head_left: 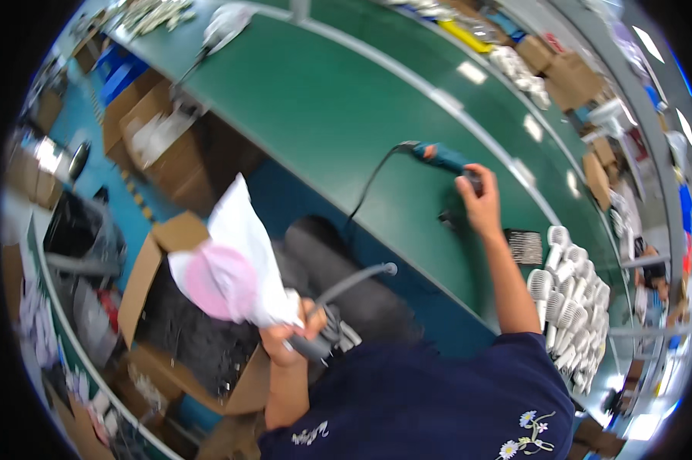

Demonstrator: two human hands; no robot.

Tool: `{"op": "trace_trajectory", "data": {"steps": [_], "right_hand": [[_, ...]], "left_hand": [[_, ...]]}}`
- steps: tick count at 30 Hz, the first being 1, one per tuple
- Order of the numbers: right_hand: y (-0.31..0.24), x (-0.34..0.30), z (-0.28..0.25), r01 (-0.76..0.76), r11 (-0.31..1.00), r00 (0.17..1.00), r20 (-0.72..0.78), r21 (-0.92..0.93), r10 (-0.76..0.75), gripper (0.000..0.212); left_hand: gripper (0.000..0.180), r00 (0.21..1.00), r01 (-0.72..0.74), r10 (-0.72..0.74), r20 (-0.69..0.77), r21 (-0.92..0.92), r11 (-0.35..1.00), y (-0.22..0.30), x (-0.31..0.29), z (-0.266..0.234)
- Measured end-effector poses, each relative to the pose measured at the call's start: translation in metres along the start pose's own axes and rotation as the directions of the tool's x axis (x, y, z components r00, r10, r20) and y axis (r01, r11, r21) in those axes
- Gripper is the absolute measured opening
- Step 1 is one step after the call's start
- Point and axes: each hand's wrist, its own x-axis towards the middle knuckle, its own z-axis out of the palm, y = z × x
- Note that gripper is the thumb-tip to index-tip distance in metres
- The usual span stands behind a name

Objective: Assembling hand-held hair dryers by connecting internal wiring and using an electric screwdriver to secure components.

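My left hand [294, 333] is closed around the gathered lower end of a white bag-like sheet with a round pink patch [222, 280]. It is blurred, and a dark grey piece [311, 346] shows beside the fingers; I cannot tell its kind. My right hand [480, 201] reaches over the green table, its thumb and fingers around the dark end of a teal corded power tool [442, 156]. The tool's black cord [370, 192] runs over the table's near edge. Just left of my right wrist lies a small dark object [448, 220].
Many white hairbrushes [564, 307] are piled right of my right forearm, beside a small dark tray of thin pieces [525, 247]. An open carton [162, 368] with dark contents stands at lower left. A grey cylinder [346, 268] lies below the table edge. Another carton [158, 146] stands beyond.
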Motion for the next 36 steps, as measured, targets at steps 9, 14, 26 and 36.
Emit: {"op": "trace_trajectory", "data": {"steps": [9,14,26,36], "right_hand": [[-0.049,-0.007,0.008,0.177,0.899,0.984,0.093,-0.400,-0.152,0.056],[-0.096,-0.064,0.030,0.393,0.920,0.918,0.058,-0.006,-0.392,0.034],[-0.133,-0.047,0.091,0.462,0.850,0.805,0.281,0.254,-0.522,0.025],[-0.122,-0.035,0.107,0.282,0.868,0.801,0.398,0.409,-0.448,0.034]], "left_hand": [[0.042,0.878,-0.459,0.467,-0.108,0.086,0.884,0.152,-0.056,0.020],[0.018,0.684,-0.505,0.593,-0.425,0.312,0.805,0.209,-0.122,0.073],[0.016,-0.427,0.128,0.893,-0.145,0.967,0.218,0.433,-0.459,0.079],[0.010,-0.350,-0.185,0.931,-0.105,0.982,0.041,0.401,-0.468,0.020]]}}
